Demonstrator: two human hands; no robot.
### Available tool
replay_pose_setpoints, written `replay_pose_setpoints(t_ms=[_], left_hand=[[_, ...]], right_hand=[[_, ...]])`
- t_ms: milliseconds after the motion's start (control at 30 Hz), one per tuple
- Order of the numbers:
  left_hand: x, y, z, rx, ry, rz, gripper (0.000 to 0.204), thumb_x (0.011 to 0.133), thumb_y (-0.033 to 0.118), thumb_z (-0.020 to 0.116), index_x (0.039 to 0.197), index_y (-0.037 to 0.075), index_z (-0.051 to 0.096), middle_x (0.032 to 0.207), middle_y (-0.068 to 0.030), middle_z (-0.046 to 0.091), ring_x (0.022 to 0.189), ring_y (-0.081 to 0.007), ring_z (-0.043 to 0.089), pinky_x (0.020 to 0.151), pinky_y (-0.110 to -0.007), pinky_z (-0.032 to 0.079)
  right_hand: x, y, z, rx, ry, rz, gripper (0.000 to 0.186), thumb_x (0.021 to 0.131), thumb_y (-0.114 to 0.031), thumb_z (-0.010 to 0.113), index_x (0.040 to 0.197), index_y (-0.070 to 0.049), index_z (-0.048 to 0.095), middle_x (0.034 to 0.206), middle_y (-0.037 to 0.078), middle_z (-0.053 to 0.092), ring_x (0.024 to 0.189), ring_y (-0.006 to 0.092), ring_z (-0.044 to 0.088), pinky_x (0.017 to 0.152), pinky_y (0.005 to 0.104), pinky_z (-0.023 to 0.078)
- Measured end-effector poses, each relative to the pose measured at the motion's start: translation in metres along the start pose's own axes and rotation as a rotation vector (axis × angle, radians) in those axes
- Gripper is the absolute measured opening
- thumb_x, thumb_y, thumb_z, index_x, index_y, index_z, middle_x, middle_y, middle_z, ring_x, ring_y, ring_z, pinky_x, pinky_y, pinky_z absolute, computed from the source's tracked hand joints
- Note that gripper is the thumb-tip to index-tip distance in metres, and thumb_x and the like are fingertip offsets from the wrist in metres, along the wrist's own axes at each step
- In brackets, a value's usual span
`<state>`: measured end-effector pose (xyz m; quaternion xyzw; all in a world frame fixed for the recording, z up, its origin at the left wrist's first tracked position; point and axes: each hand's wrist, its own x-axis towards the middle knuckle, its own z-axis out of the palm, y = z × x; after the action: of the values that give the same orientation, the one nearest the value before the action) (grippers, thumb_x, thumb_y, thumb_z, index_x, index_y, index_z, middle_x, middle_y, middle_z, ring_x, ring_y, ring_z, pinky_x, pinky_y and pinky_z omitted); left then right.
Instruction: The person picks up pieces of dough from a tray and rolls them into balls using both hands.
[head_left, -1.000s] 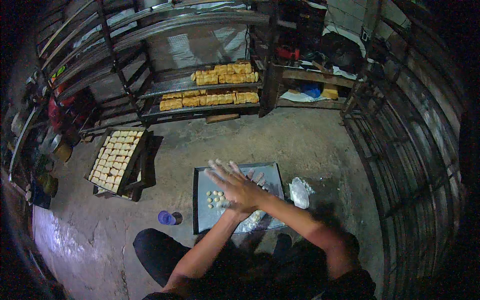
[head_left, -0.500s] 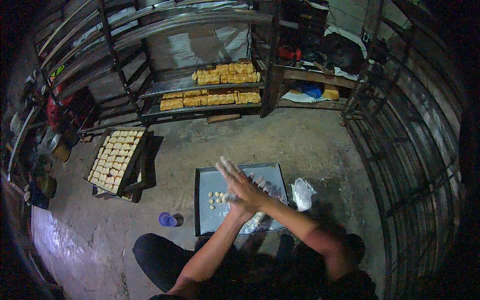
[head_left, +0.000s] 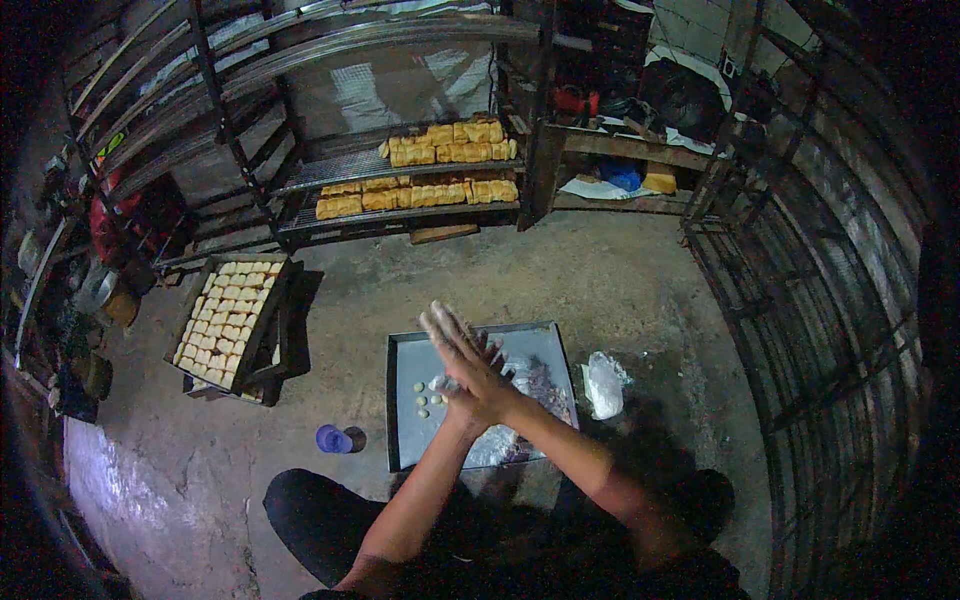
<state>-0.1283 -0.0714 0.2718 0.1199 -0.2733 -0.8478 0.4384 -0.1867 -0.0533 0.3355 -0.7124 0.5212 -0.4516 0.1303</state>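
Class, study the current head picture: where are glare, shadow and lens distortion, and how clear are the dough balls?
Head view: bluish-white glare lies on the concrete floor at lower left; head view: a dark shadow falls right of the stacked bread trays; head view: the metal rack bows along the right rim; head view: the small dough balls lack fine detail.
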Motion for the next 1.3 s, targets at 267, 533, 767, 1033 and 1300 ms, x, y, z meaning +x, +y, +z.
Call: replay_pose_setpoints(t_ms=[267,533,767,1033,1300], left_hand=[[0.019,0.025,-0.019,-0.386,-0.039,-0.302,0.082,0.094,0.074,0.030,0.146,0.012,0.043,0.145,-0.0089,0.050,0.126,-0.0328,0.050,0.109,-0.044,0.038],[0.001,0.012,0.017,-0.048,0.125,-0.137,0.084,0.093,0.075,0.030,0.149,0.013,0.039,0.149,-0.0095,0.046,0.132,-0.0329,0.046,0.112,-0.047,0.035],[0.010,0.031,0.017,-0.227,-0.074,-0.279,0.094,0.092,0.076,0.030,0.153,0.004,0.031,0.152,-0.0144,0.041,0.138,-0.0321,0.042,0.116,-0.045,0.031],[0.006,0.023,0.002,-0.197,0.182,-0.175,0.073,0.097,0.069,0.029,0.154,0.023,0.028,0.154,-0.0092,0.037,0.141,-0.0346,0.036,0.110,-0.059,0.033],[0.011,0.031,0.009,-0.235,-0.083,-0.250,0.102,0.087,0.083,0.030,0.157,0.009,0.020,0.160,-0.0122,0.028,0.145,-0.0329,0.031,0.119,-0.047,0.025]], right_hand=[[-0.029,0.024,0.001,-0.049,-0.025,0.092,0.091,0.094,-0.062,0.044,0.158,-0.006,0.015,0.163,0.024,0.010,0.151,0.0452,0.004,0.120,0.0553,0.005],[-0.012,0.003,-0.006,-0.056,-0.028,-0.041,0.097,0.091,-0.072,0.039,0.158,-0.007,0.016,0.164,0.023,0.011,0.151,0.0438,0.007,0.119,0.0559,0.003],[-0.023,0.039,-0.013,-0.089,0.062,0.124,0.089,0.095,-0.063,0.041,0.158,-0.005,0.016,0.162,0.025,0.014,0.150,0.0466,0.007,0.120,0.0562,0.002],[-0.018,-0.011,0.005,-0.100,-0.070,-0.028,0.088,0.094,-0.060,0.045,0.158,-0.006,0.017,0.164,0.020,0.012,0.151,0.0439,0.002,0.119,0.0555,0.003],[-0.012,0.048,-0.014,-0.091,0.017,0.134,0.085,0.097,-0.056,0.041,0.158,-0.005,0.014,0.164,0.020,0.013,0.151,0.0426,0.003,0.121,0.0517,0.002]])
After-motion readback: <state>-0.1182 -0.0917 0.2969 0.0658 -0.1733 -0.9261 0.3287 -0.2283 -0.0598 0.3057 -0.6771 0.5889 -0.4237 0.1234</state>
